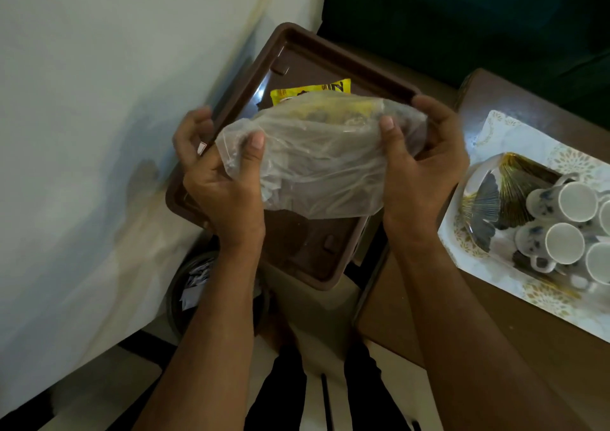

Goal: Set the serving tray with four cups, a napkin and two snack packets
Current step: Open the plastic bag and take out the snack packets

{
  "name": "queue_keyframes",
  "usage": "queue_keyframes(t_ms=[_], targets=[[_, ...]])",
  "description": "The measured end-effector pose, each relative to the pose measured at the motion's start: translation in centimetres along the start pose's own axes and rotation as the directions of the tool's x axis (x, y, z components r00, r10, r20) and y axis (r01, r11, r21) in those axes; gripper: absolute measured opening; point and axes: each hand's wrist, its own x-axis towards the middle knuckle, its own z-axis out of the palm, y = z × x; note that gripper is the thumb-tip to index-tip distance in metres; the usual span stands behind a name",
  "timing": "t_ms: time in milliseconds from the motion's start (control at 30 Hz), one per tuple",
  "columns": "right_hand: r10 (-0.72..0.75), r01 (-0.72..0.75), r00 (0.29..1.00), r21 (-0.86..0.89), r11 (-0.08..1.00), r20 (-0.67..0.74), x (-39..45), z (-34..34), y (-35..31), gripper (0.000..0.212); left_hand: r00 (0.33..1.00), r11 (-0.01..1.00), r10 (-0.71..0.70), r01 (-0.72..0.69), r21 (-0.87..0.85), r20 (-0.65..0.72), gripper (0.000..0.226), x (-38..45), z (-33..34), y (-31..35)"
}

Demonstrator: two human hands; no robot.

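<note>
Centre of frame: both hands hold a clear plastic bag [317,163] stretched between them above a brown serving tray [297,57]. Left hand [221,179] clamped on the bag's left end, thumb pressed on top; right hand [419,166] clamped on the right end, thumb likewise on the film, fingers wrapped behind. Contents of the bag blurred; something yellow shows through near its upper edge. On the tray, just above the bag in the frame, lies a yellow snack packet [310,93], partly hidden by the bag. The tray runs from upper centre down to lower centre, beside a pale wall at left. At right edge of frame, a brown table [412,315] carries a white patterned cloth [495,126]; on it a decorated tray [488,206] with gold and blue fan motifs holds white cups with blue markings [561,242], clustered together, some lying on their sides with mouths toward the camera. Lower left of centre, a dark round bin [191,292] with white paper scraps inside.
</note>
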Motion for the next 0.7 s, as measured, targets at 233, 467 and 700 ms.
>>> queue_keyframes(t_ms=[233, 467, 700], targets=[[-0.084, 0.083, 0.996, -0.057, 0.995, -0.009, -0.2, -0.3, 0.1, 0.04, 0.998, 0.998, 0.047, -0.046, -0.032, 0.041, 0.012, -0.9, 0.1, 0.6], [-0.243, 0.252, 0.961, -0.051, 0.966, 0.135, -0.3, -1.1, 0.4, 0.058, 0.986, 0.987, 0.152, -0.147, -0.069, 0.073, 0.051, -1.5, -0.1, 1.4], [-0.214, 0.256, 0.932, -0.11, 0.96, 0.292, 0.5, -1.4, 0.8, 0.07, 0.978, 0.992, -0.044, 0.067, -0.109, 0.203, 0.063, -0.6, -0.1, 0.0]])
